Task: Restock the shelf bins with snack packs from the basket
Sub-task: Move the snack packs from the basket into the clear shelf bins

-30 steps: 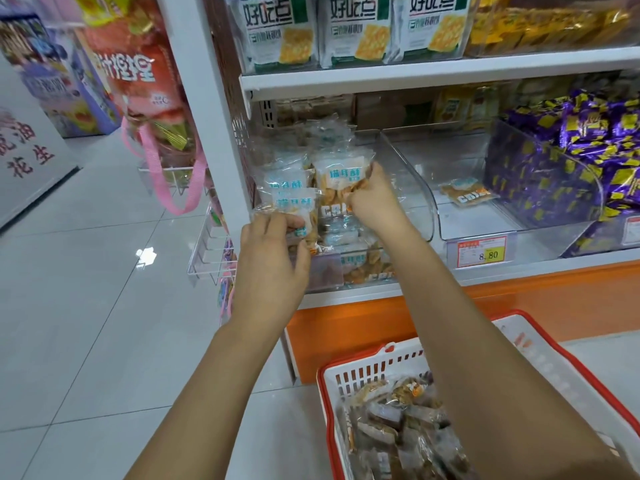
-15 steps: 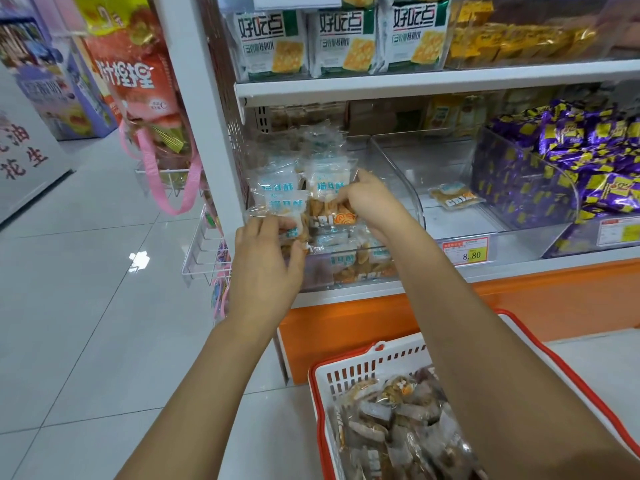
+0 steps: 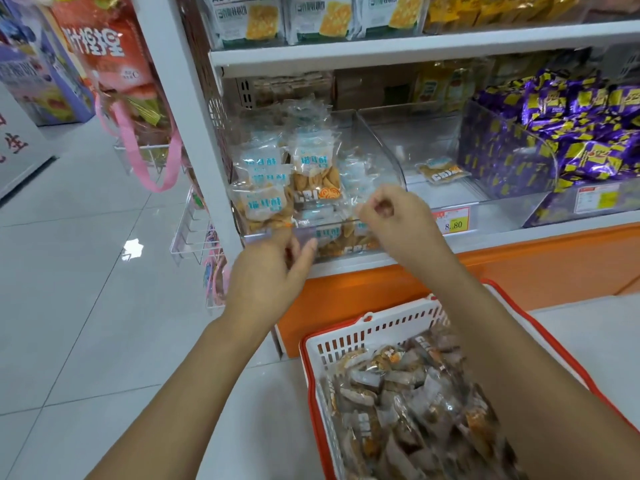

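The clear left shelf bin is piled with see-through snack packs with blue labels. My left hand is just below the bin's front edge, fingers relaxed and holding nothing, fingertips at the edge. My right hand hovers in front of the bin's right corner, fingers curled, with nothing in it. Below my right arm, on the floor, stands the white basket with a red rim, holding several more snack packs.
The middle bin holds a single pack above a yellow price tag. Purple wrapped snacks fill the right bin. Cracker boxes line the upper shelf. Bags with a pink strap hang at the shelf's left end.
Both hands have let go of the packs in the left bin and pulled back toward me. The left hand dropped below the bin's front edge.
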Demonstrator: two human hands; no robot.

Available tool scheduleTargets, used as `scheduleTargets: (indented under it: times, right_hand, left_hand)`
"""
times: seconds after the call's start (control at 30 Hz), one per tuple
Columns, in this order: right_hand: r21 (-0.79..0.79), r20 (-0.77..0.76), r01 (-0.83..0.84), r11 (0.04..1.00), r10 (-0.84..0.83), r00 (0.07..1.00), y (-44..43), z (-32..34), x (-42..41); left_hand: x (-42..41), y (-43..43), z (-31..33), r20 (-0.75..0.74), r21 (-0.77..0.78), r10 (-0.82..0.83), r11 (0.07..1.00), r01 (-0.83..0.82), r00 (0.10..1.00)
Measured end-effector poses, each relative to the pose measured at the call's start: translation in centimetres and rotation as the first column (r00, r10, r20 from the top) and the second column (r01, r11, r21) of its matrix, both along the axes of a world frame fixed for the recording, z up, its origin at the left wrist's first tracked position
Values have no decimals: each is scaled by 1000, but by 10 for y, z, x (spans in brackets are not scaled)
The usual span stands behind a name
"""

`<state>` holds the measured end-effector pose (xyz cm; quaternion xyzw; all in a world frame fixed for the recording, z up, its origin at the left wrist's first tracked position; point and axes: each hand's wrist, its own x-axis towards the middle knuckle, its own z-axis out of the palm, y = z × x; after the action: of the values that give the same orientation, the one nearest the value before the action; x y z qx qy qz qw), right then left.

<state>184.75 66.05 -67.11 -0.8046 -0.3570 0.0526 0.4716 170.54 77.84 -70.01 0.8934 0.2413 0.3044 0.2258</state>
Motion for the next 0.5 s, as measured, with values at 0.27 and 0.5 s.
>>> scheduleTargets:
  times: [0.27, 0.5]
  right_hand:
    - [-688, -207, -289, 665, 203, 957, -70, -151, -22]
    - [-826, -315, -333, 454, 118, 942, -88, -261, -41]
  left_hand:
    - [-13, -28, -77, -811, -95, -212, 968, 234, 546]
    - [-21, -44, -125, -879, -198, -290, 944, 264, 378]
